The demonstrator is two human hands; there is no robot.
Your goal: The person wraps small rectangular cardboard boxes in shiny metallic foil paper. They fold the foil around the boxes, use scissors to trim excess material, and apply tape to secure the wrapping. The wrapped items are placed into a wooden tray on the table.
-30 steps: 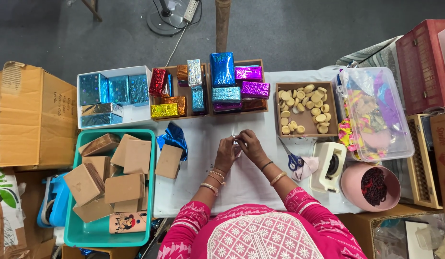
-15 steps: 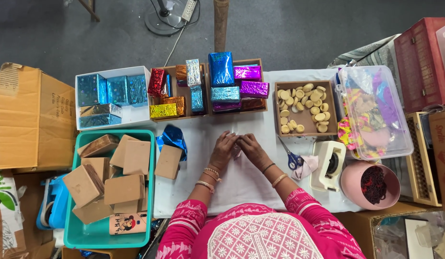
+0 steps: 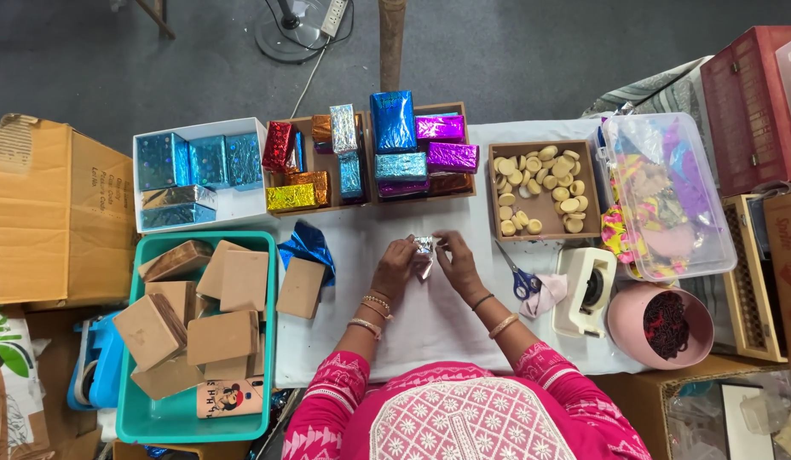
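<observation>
Both hands, left hand (image 3: 394, 268) and right hand (image 3: 455, 260), pinch a small silver foil-wrapped piece (image 3: 424, 246) over the white-covered table (image 3: 430, 324), just left of the blue-handled scissors (image 3: 518, 276).

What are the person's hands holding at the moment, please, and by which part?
Both hands, left hand and right hand, hold a small silver foil-wrapped piece between their fingertips, one at each side, above the white table.

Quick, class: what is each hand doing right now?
Left hand: shut on the silver foil piece, pinching its left side.
Right hand: shut on the same foil piece, pinching its right side.
</observation>
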